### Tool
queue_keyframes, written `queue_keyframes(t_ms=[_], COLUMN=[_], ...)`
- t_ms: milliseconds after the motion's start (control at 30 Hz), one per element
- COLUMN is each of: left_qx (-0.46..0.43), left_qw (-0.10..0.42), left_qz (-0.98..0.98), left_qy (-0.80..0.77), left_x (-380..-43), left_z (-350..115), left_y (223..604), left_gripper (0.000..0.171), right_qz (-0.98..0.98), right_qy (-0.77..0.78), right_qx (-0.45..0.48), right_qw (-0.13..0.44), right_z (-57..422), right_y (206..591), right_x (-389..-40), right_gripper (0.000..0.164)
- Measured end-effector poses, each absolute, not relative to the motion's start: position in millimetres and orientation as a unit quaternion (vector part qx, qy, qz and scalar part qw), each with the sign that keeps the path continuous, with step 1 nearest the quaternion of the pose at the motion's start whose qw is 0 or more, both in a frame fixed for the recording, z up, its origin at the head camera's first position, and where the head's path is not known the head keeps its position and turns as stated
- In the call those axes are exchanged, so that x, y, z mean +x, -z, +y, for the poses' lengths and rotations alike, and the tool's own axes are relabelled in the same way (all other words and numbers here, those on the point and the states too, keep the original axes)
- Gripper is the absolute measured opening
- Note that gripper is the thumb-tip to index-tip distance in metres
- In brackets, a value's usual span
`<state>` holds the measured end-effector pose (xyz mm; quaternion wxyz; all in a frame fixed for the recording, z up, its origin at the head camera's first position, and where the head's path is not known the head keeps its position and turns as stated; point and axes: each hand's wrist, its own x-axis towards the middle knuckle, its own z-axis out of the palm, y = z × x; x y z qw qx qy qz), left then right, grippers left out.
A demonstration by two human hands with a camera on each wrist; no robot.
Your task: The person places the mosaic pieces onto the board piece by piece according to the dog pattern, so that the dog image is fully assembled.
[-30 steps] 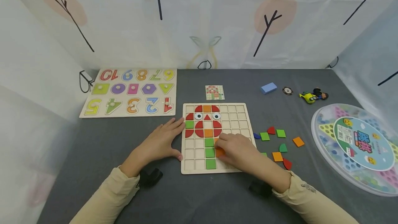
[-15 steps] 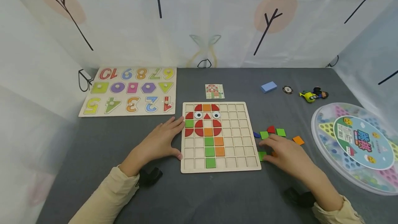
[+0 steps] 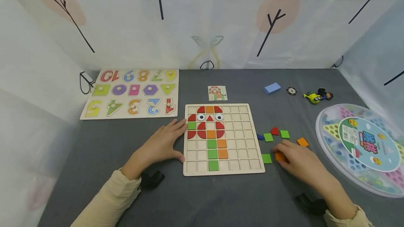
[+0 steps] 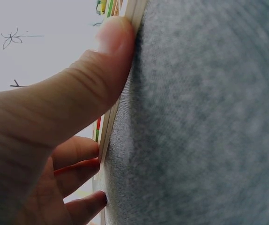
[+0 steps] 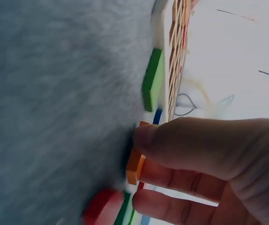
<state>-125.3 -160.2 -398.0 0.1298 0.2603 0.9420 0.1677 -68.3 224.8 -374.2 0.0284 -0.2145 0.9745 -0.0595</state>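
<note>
A wooden grid board [image 3: 244, 155] lies on the grey table, with red, orange and green pieces and two eye pieces set in its left and middle cells. My left hand [image 3: 160, 143] rests against the board's left edge, fingers spread; thumb and fingertips touch its side in the left wrist view. Right of the board, my right hand [image 3: 300, 158] pinches an orange square tile [image 5: 134, 166] between thumb and fingers, low over the table. A green square tile [image 3: 266, 158] lies between that hand and the board's right edge.
Loose pieces lie beyond the right hand, including a red piece [image 3: 275, 131] and an orange square [image 3: 302, 142]. A round clear case [image 3: 325, 171] stands far right. Behind the board are a picture card [image 3: 217, 93], a blue block [image 3: 272, 88] and a number puzzle [image 3: 126, 94].
My right hand has left an orange tile in the board, moved right to the loose pieces and taken hold of another orange tile. The left hand has stayed at the board's edge.
</note>
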Motion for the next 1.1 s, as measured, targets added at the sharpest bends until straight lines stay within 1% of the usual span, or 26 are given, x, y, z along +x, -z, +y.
queue_keyframes(t_ms=[133, 267, 433, 567, 933, 1033, 1100], left_qx=[0.263, 0.263, 0.265, 0.264, 0.262, 0.261, 0.260], left_qw=[0.128, 0.126, 0.127, 0.126, 0.125, 0.125, 0.126], left_qz=[0.942, 0.943, 0.941, 0.941, 0.942, 0.942, 0.943], left_qy=[-0.167, -0.164, -0.170, -0.168, -0.166, -0.169, -0.169], left_x=[-125.4, -125.2, -124.5, -125.0, -125.6, -125.2, -125.4], left_z=[-160.0, -160.3, -159.3, -157.8, -158.1, -158.8, -159.1], left_y=[397.0, 398.0, 400.3, 401.1, 398.0, 398.8, 399.1], left_gripper=[0.107, 0.106, 0.106, 0.106, 0.107, 0.106, 0.106], right_qz=[0.966, 0.953, 0.940, 0.936, 0.937, 0.941, 0.948], right_qy=[0.073, 0.091, 0.093, 0.084, 0.087, 0.100, 0.107], right_qx=[-0.247, -0.288, -0.330, -0.341, -0.338, -0.323, -0.300], right_qw=[0.000, -0.019, 0.000, 0.004, 0.011, 0.013, 0.006], right_z=[211.4, 183.6, 147.1, 131.2, 122.4, 130.6, 145.0], right_y=[370.7, 367.0, 367.8, 371.9, 373.9, 370.2, 366.8], right_x=[-76.1, -90.2, -105.6, -111.4, -114.7, -112.2, -108.8], right_gripper=[0.024, 0.024, 0.025, 0.022, 0.019, 0.021, 0.023])
